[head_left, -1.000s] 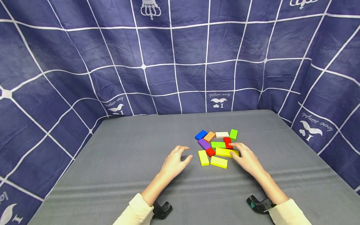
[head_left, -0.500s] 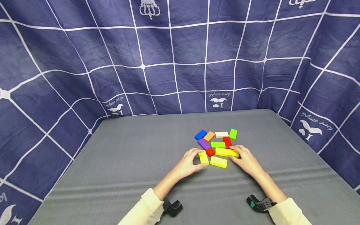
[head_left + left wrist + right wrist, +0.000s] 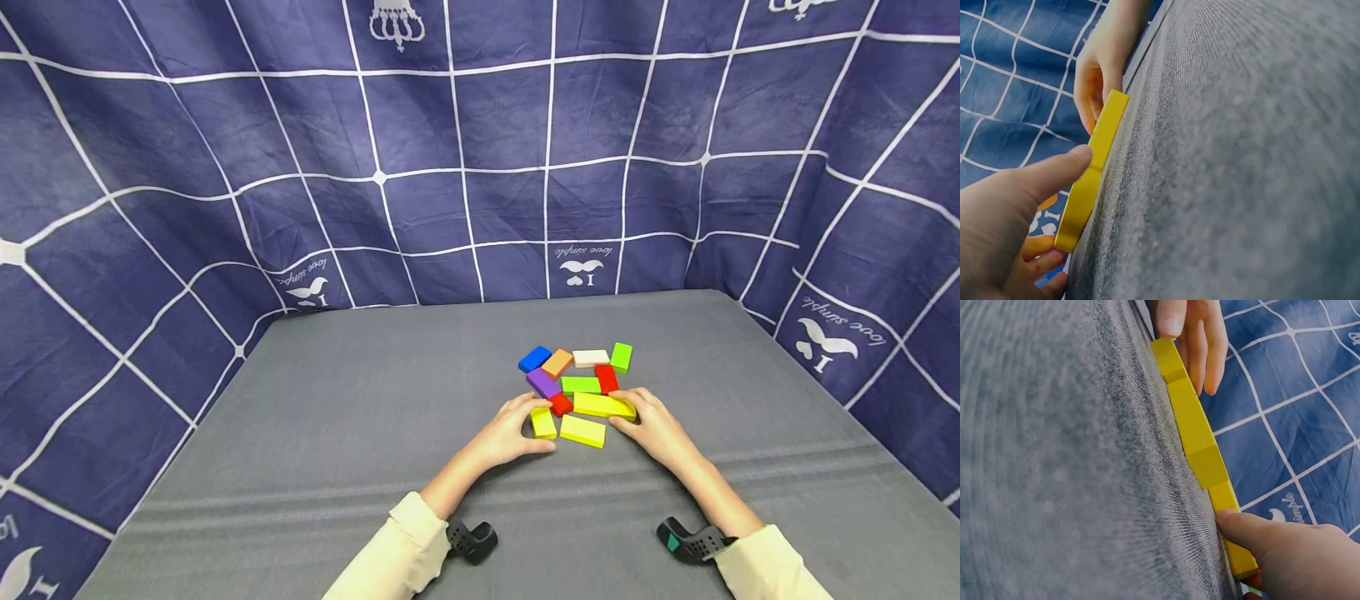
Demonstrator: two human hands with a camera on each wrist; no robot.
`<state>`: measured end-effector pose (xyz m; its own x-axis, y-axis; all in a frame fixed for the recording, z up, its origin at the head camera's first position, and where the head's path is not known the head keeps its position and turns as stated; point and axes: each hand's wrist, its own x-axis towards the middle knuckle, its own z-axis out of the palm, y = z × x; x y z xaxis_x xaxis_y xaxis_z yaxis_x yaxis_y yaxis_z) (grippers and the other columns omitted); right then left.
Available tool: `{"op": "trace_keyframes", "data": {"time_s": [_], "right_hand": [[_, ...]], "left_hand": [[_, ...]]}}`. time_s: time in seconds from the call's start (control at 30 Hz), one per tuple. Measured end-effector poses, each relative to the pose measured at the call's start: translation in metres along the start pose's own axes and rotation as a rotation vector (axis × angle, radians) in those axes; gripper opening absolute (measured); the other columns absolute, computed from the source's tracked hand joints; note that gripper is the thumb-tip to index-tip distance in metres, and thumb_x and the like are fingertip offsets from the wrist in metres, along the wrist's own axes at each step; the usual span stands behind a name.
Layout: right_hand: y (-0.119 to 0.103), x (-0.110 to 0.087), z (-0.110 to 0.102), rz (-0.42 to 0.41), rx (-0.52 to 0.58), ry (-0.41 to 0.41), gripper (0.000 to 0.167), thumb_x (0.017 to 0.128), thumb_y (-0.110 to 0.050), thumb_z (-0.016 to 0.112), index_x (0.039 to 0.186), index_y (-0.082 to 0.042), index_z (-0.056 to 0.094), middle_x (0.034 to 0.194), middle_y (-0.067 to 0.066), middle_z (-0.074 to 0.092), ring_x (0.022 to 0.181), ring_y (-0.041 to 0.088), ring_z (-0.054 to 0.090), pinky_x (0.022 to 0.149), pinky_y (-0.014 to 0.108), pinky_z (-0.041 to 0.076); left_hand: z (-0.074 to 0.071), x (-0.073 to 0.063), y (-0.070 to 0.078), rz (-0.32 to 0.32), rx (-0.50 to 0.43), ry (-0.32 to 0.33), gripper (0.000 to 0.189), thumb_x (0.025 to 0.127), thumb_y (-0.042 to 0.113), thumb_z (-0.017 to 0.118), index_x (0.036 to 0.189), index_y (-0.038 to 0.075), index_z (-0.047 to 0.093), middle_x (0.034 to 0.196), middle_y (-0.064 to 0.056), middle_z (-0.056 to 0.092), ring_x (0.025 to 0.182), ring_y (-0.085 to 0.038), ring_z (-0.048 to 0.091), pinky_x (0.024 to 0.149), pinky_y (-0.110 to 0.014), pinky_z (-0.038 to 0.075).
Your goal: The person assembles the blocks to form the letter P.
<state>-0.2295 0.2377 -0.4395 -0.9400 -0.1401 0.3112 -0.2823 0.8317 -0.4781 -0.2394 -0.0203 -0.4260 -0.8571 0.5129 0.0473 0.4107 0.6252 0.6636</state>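
Several coloured wooden blocks lie in a group on the grey table. My left hand [image 3: 512,433] curls round a short yellow block [image 3: 543,424] at the group's left front, thumb at its near end and fingers at its far end. The long yellow block [image 3: 598,405] is pinched at its right end by my right hand [image 3: 654,423]; in the right wrist view the thumb [image 3: 1244,526] lies against its side. Between the hands is another short yellow block [image 3: 582,431], which neither touches. A small red block [image 3: 561,405] sits just beyond my left fingertips.
Behind the yellow blocks lie a purple block [image 3: 543,383], a green block [image 3: 581,385], a red block [image 3: 607,379], a blue block [image 3: 535,359], an orange block [image 3: 557,363], a white block [image 3: 591,358] and a small green block [image 3: 621,357]. A blue checked curtain [image 3: 510,208] surrounds the table.
My left hand has moved right and forward from bare table to the short yellow block and reaches round it. My right hand has closed slightly on the long yellow block's end.
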Motion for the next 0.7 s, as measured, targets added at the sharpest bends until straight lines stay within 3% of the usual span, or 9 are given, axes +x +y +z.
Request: {"op": "trace_keyframes", "data": {"time_s": [0.2, 0.33, 0.53, 0.7], "right_hand": [[-0.002, -0.001, -0.001, -0.001, -0.007, -0.008, 0.04, 0.08, -0.023, 0.069, 0.114, -0.003, 0.06, 0.102, 0.013, 0.057, 0.093, 0.028, 0.053, 0.079, 0.046, 0.045], [-0.003, -0.002, -0.001, -0.017, -0.013, -0.001, 0.039, 0.08, -0.022, 0.069, 0.112, -0.003, 0.061, 0.099, 0.011, 0.058, 0.09, 0.025, 0.053, 0.076, 0.043, 0.044], [-0.003, -0.004, -0.001, -0.028, -0.013, 0.016, 0.036, 0.078, -0.018, 0.07, 0.109, -0.001, 0.062, 0.098, 0.012, 0.058, 0.088, 0.025, 0.053, 0.077, 0.042, 0.044], [-0.003, -0.002, 0.0, -0.027, -0.011, 0.0, 0.037, 0.078, -0.018, 0.07, 0.11, -0.001, 0.061, 0.098, 0.012, 0.059, 0.089, 0.025, 0.053, 0.077, 0.043, 0.044]], "left_hand": [[0.003, 0.001, 0.002, 0.01, 0.122, 0.021, 0.058, 0.078, 0.034, 0.069, 0.131, 0.022, 0.048, 0.138, -0.008, 0.041, 0.127, -0.026, 0.039, 0.094, -0.053, 0.042], [0.002, -0.001, 0.005, 0.023, 0.143, 0.059, 0.05, 0.08, 0.031, 0.068, 0.126, 0.022, 0.052, 0.125, -0.007, 0.049, 0.115, -0.023, 0.045, 0.087, -0.048, 0.046], [-0.002, -0.006, 0.001, 0.06, 0.083, 0.12, 0.047, 0.08, 0.033, 0.067, 0.123, 0.02, 0.054, 0.121, -0.007, 0.05, 0.112, -0.023, 0.046, 0.089, -0.044, 0.045], [-0.014, -0.019, -0.003, 0.092, 0.026, 0.142, 0.047, 0.079, 0.027, 0.068, 0.123, 0.015, 0.055, 0.122, -0.008, 0.05, 0.113, -0.025, 0.045, 0.094, -0.045, 0.043]]}}
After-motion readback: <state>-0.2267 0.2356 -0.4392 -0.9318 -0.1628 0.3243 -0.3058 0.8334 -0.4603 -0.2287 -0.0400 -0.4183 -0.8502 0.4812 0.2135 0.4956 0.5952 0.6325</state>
